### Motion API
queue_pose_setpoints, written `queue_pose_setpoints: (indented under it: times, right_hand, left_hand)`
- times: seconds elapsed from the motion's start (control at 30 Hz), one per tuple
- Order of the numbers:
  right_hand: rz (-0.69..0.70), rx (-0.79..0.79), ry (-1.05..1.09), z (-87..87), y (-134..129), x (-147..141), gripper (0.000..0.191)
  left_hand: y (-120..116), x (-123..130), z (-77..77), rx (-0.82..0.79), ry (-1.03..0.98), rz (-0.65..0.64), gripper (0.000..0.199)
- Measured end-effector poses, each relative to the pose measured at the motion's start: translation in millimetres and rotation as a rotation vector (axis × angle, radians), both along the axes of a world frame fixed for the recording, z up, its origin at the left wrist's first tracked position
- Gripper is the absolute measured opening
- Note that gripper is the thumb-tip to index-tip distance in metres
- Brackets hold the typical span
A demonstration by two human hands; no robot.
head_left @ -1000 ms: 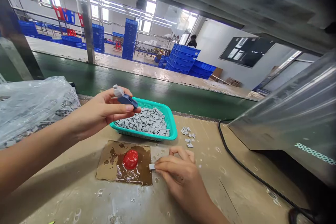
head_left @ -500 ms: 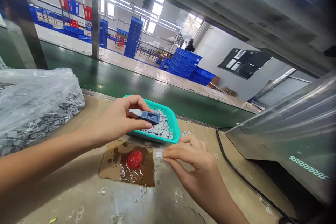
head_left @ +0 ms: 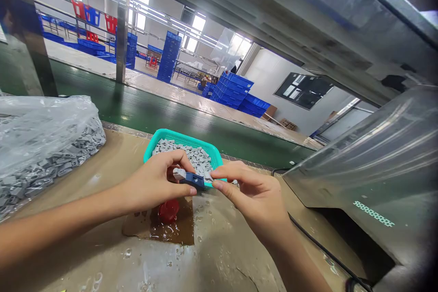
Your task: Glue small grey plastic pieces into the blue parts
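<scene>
My left hand (head_left: 155, 187) grips a small blue part with a grey end (head_left: 189, 177) just above the bench. My right hand (head_left: 255, 194) pinches a small grey piece (head_left: 208, 176) and holds it against the blue part's right end. Directly behind both hands sits a teal basket (head_left: 160, 136) heaped with small grey pieces (head_left: 191, 155). Under my left hand a red dome (head_left: 168, 210) rests on a wet brown patch (head_left: 178, 232).
A clear plastic bag of grey parts (head_left: 41, 141) lies at the left. A green conveyor belt (head_left: 143, 112) runs behind the bench. A metal machine housing (head_left: 372, 164) fills the right, with a black cable (head_left: 308, 237) beside it. Blue crates (head_left: 236, 86) are stacked in the background.
My right hand lifted the grey piece off the bench and brought it to the blue part. My left hand lowered the blue part toward the bench.
</scene>
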State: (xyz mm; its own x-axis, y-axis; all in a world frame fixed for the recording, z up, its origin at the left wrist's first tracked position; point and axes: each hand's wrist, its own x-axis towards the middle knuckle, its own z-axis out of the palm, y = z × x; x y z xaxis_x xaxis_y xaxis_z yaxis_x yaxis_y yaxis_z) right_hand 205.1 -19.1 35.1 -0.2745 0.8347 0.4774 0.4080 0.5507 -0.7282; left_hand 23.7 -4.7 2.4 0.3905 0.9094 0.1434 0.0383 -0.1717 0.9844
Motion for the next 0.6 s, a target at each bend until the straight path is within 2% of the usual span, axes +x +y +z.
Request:
queue_pose_setpoints:
  times: [0.27, 0.4, 0.53, 0.6]
  right_hand:
    - [0.053, 0.04, -0.133, -1.6, 1.7, -5.7, 0.015]
    - [0.062, 0.137, -0.23, -5.1, 1.7, -7.9, 0.02]
    - [0.05, 0.231, -0.347, -13.8, 1.0, -12.9, 0.038]
    - [0.053, 0.236, -0.348, -17.7, 6.4, -14.7, 0.041]
  left_hand:
    - [-2.4, -2.2, 3.1, 0.05, 0.035, 0.032, 0.019]
    - [-1.0, -1.7, 5.0, -0.111, -0.205, 0.02, 0.017]
    - [4.1, 0.7, 8.1, -0.308, -0.504, -0.009, 0.015]
    - [8.7, 1.0, 8.4, -0.368, -0.553, 0.043, 0.014]
